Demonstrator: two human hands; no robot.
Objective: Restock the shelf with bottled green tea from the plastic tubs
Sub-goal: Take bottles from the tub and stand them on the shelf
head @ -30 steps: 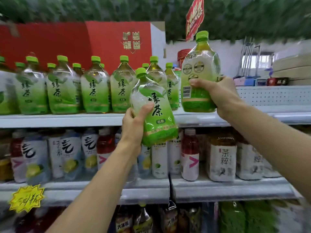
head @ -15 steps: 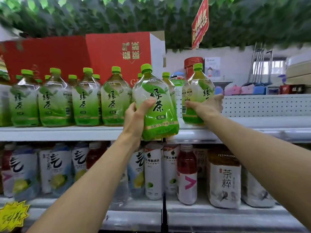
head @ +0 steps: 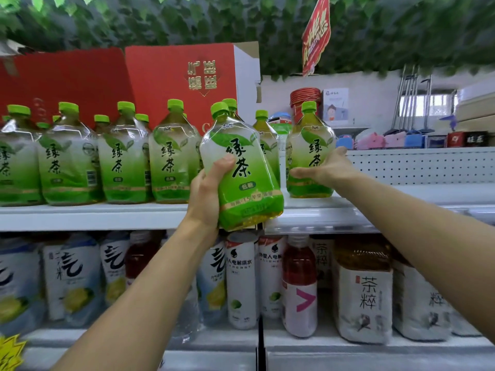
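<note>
A large bottle of green tea (head: 242, 170), tilted w/ its cap leaning left, sits in the left hand (head: 207, 195) just in front of the top shelf (head: 93, 216), its base at the shelf's front lip; thumb curls across the label front, fingers wrap behind the lower body. A second green tea bottle (head: 309, 153) stands upright on the shelf to the right, the right hand (head: 325, 167) cupped round its lower right side, fingers curled behind, thumb stretched toward its base. Full to the shoulder, both likely weigh plenty for one hand; the glossy shrink-sleeve looks slick & the thin plastic walls probably give under a squeeze, so the wide lower body seems the best place to grip, not the narrow neck. A row of matching bottles (head: 120, 156) fills the shelf to the left, leaving a gap between them & the right-hand bottle. Red cartons (head: 174, 76) stand behind; mixed drinks (head: 241, 285) line the shelf below. Tubs not in view
</note>
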